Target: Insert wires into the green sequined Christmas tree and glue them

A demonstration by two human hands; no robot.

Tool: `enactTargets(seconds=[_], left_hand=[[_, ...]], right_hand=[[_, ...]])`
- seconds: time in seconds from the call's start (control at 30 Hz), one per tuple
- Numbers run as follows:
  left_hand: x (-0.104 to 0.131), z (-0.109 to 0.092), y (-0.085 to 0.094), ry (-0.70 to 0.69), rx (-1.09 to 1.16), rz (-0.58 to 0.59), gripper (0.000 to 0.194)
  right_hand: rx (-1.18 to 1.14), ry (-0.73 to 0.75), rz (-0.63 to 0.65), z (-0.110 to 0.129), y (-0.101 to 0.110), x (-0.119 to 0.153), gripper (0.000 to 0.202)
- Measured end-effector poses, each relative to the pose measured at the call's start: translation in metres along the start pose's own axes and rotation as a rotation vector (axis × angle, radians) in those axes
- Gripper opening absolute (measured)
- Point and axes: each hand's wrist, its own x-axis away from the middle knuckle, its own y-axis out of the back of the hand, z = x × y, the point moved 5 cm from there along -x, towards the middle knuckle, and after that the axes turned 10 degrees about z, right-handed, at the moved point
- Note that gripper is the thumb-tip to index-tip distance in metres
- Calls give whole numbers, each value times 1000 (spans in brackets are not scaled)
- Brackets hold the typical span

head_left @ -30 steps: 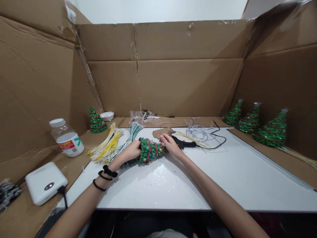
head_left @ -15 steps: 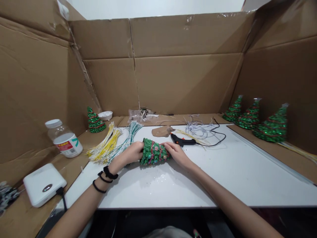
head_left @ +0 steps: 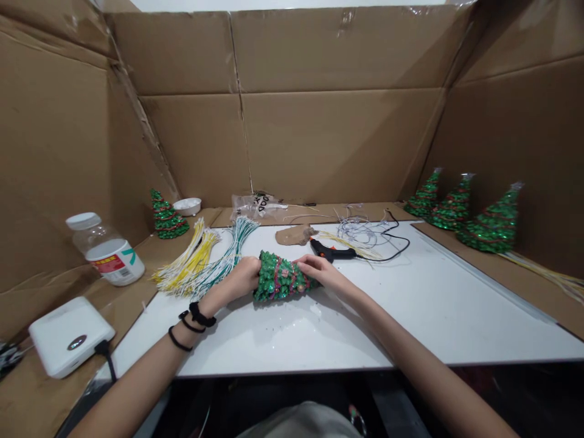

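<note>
We hold tree [head_left: 283,280] sideways: left hand [head_left: 246,275] gripping wide end, right hand [head_left: 323,271] narrow end. Judged step: positioning. Next move needs steadiness.

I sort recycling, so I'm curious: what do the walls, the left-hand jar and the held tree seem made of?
Walls: matt brown cardboard, judging by fold creases. Jar: clear, glossy, probably plastic by its see-through shoulder, possibly glass. Held tree: shiny green pieces, perhaps plastic by their glints.
</note>
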Motion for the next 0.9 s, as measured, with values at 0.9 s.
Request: enactTargets(seconds=[0.9], left_hand=[[2, 4, -6, -40, -127, -68, 12]], right_hand=[[25, -1, 108, -1, 0, 3, 43]])
